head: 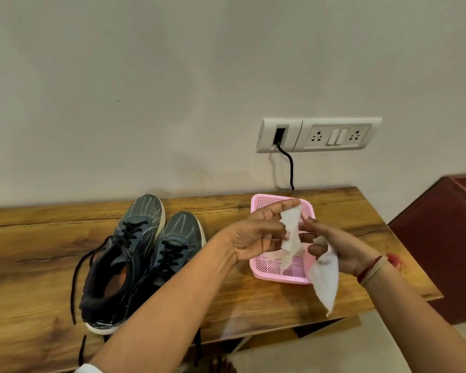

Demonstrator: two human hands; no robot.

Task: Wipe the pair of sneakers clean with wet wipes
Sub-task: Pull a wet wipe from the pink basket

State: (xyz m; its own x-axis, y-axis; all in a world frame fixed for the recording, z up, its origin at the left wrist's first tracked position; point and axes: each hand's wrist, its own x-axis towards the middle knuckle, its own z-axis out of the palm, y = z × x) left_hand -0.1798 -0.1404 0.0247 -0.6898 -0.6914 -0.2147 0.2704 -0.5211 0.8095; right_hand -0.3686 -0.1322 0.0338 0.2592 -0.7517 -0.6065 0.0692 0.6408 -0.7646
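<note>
At the centre right of the frame, both hands are raised over a pink mesh basket (255, 211) that sits on a wooden table (38, 251). The left hand (258, 235) pinches a crumpled white wet wipe (291, 232) between thumb and fingers and holds it upright above the basket. The right hand (331, 249) is just beside it, fingers curled round a second wipe (324, 281), which hangs down past the basket's near edge; its fingertips reach toward the first wipe. More white material lies inside the basket. The pair of sneakers (124, 238), dark grey with black laces and pale soles, stands side by side on the table at the lower left of the frame, toes toward the wall, apart from the basket and untouched. On the wall above the basket a white socket panel (318, 135) has a black cable (289, 168) running down behind the table.
</note>
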